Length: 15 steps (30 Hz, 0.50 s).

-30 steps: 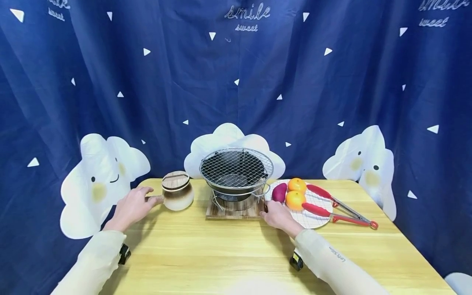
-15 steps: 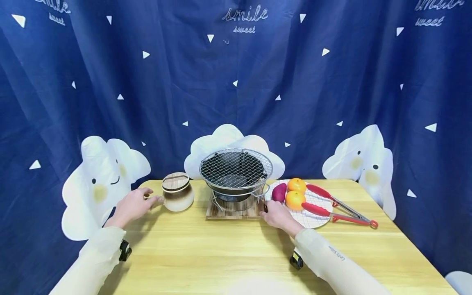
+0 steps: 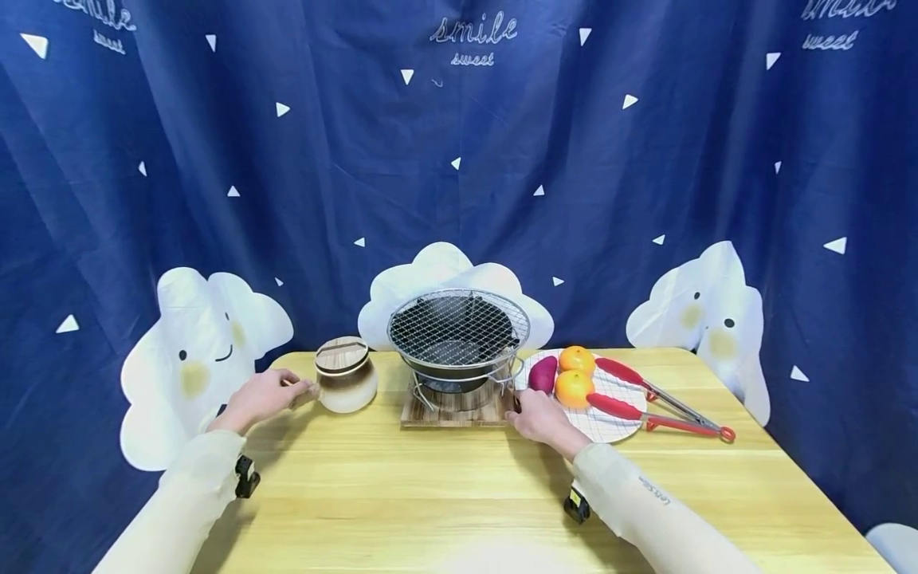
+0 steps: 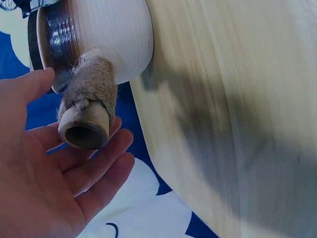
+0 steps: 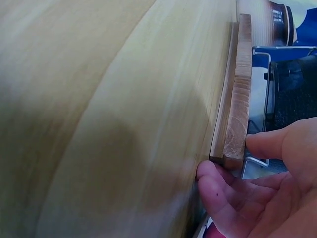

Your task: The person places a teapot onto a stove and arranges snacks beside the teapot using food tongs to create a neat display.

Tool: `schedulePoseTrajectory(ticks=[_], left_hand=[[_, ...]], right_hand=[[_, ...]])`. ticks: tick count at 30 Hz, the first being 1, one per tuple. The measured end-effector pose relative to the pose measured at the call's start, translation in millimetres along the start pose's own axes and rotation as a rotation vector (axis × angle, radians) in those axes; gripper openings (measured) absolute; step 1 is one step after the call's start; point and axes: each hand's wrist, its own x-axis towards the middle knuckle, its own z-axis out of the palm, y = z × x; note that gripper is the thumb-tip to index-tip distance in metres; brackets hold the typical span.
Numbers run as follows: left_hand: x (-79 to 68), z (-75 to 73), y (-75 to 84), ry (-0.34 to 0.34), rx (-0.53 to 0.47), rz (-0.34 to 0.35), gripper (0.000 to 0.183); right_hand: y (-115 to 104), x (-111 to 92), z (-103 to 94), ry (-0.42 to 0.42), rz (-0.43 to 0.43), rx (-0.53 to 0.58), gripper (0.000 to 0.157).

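A cream-and-brown pot [image 3: 347, 389] with a wooden lid [image 3: 342, 355] stands on the left. My left hand [image 3: 267, 396] is at its side handle [image 4: 89, 94], which is wrapped in twine. In the left wrist view the handle lies between thumb and fingers; the fingers are loosely bent behind it and the thumb stays off it. A black tabletop grill [image 3: 453, 331] with a wire mesh sits on a wooden board [image 3: 459, 418]. My right hand [image 3: 541, 418] pinches the board's near right corner, thumb on top and fingers at the lower edge in the right wrist view.
On the right, a white plate [image 3: 617, 432] holds a purple sweet potato [image 3: 543, 375] and two oranges [image 3: 574, 389]. Red-tipped tongs [image 3: 677, 418] lie across the plate's rim onto the table [image 3: 402, 494]. A dark blue curtain [image 3: 323, 143] hangs behind.
My left hand's fingers have drawn a little closer together at the pot handle. The head view has shifted slightly. My right hand, the grill and the board stay in place.
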Motion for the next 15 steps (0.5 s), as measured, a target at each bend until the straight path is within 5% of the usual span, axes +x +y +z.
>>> schedulePoseTrajectory(ticks=[5, 10, 15], left_hand=[[3.7, 3.8, -6.9, -0.060, -0.072, 0.014, 0.051], [7.9, 5.3, -9.3, -0.165, -0.228, -0.042, 0.050], [11.9, 6.6, -10.4, -0.197, -0.334, -0.074, 0.049]], right_hand=[[0, -1, -0.4, -0.004, -0.001, -0.007, 0.021], [0, 0, -1.5, -0.003, 0.004, -0.007, 0.022], [0, 1, -0.8, -0.001, 0.010, -0.009, 0.022]])
